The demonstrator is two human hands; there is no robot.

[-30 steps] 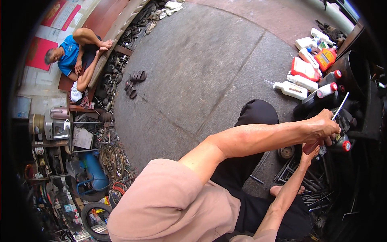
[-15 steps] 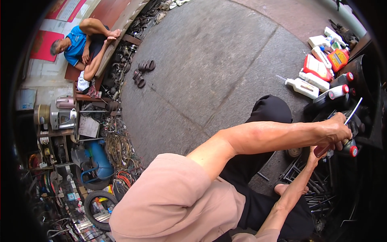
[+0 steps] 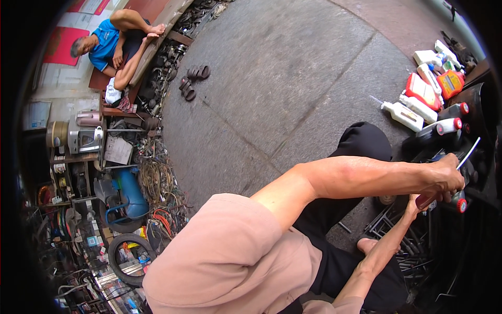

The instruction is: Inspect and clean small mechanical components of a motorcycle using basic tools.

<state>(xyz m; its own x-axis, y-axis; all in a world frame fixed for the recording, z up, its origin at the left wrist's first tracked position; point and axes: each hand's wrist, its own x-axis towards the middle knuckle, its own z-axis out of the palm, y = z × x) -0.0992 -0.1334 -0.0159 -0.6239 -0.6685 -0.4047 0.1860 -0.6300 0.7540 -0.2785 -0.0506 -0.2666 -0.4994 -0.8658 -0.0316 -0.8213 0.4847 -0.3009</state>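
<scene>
My left hand (image 3: 445, 174) is closed in a fist at the right side, its arm stretched across the view. It grips a dark red handle (image 3: 426, 200), which shows below the fingers. A thin pale strip (image 3: 469, 153) juts from the other side of the fist; whether it belongs to the handle I cannot tell. Just under it, my right hand (image 3: 414, 206) reaches up close to the handle's lower end. Its fingers look bent and are partly hidden, so what they hold is unclear. Beside my left hand lies a dark bottle with a red cap (image 3: 461, 205).
White, red and orange bottles (image 3: 423, 94) crowd the far right. Metal rods (image 3: 397, 235) lie below my hands, near my bare foot (image 3: 368, 245). A seated person in blue (image 3: 107, 44), sandals (image 3: 194, 81), a blue tank (image 3: 133, 193) and a tyre (image 3: 116, 261) are leftward.
The view has shifted slightly, so my hands and the bottles appear farther right. My left hand keeps hold of the handle, and the pale strip still points up and right.
</scene>
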